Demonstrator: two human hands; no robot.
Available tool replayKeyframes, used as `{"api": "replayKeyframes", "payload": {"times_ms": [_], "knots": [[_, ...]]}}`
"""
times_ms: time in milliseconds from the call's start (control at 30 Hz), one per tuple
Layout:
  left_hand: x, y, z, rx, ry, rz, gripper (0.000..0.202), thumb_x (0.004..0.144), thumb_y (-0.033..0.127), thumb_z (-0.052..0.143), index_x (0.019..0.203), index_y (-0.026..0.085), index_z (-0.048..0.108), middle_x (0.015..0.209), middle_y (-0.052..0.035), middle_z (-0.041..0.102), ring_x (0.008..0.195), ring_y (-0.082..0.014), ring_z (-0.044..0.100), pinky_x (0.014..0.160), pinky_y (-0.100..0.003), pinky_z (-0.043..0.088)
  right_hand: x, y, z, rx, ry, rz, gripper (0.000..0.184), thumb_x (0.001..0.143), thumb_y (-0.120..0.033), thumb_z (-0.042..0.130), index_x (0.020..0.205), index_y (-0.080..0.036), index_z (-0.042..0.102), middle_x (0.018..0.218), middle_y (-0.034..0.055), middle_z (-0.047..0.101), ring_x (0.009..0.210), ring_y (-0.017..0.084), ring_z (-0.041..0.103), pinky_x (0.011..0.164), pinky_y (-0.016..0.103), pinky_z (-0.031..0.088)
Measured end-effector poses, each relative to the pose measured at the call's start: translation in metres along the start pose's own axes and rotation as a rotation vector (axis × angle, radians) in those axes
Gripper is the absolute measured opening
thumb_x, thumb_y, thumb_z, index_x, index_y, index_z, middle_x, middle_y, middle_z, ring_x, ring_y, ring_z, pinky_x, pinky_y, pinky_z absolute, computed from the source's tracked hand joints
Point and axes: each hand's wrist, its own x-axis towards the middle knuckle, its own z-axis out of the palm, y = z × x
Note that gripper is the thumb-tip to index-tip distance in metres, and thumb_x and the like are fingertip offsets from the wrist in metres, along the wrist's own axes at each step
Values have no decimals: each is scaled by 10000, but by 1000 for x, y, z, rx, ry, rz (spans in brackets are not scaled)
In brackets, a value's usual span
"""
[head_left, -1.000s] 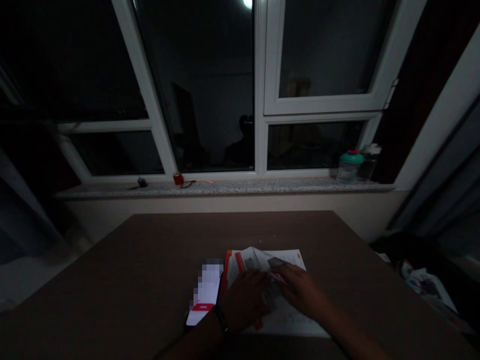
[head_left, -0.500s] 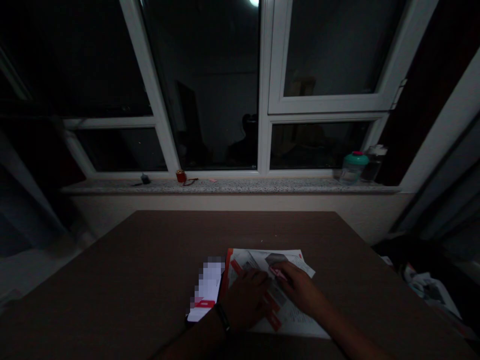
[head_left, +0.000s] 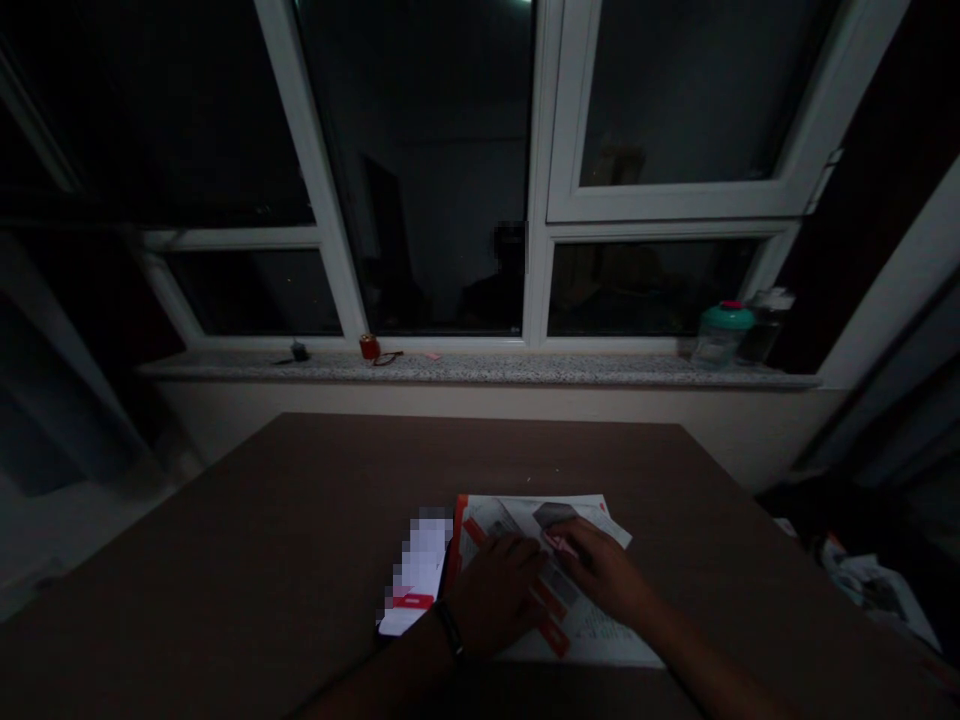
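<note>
Dim room: white-framed dark window (head_left: 537, 200) took up the top of the frame, speckled grey stone sill (head_left: 480, 371) running below it. Dark brown wood-look counter (head_left: 360, 470) covered most of the lower half.

White printed sheets with orange-red strips (head_left: 583, 615) lay on the counter, lower centre, top one askew with a corner jutting out to the right. Both hands were on them.

Left hand (head_left: 496, 592), black band (head_left: 450, 630) on its wrist, rested palm-down on the sheets' left part, fingers bent. Couldn't make out whether its grip had anything pinched under it. Right hand (head_left: 602, 572) sat over the upper right part, grip closed on a small pink-and-white piece (head_left: 561, 543) at the fingertips. Piece too small and dim to identify.

Lit smartphone with a red bar on its screen (head_left: 416, 580) lay just left of the sheets, part of it pixelated. Couldn't tell if the two touched.

On the sill: clear bottle with teal lid and red cap (head_left: 723, 335) plus clear bottle with pale cap (head_left: 765, 330) at right; small red jar (head_left: 369, 347) and small dark bottle (head_left: 299, 351) left of centre.
</note>
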Motion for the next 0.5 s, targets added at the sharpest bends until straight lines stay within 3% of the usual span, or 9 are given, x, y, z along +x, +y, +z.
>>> {"api": "replayKeyframes", "payload": {"times_ms": [500], "knots": [[-1,-5,-1,7,-35,7,616,879,323,680,1408,230,379,1375,-68,477,1237,-286,413,1070,-427,319,-3,-6,-1,-59,-5,1,213,922,-236,516,1107,-237,622,1050,69,656,1006,222,613,884,355,486]]}}
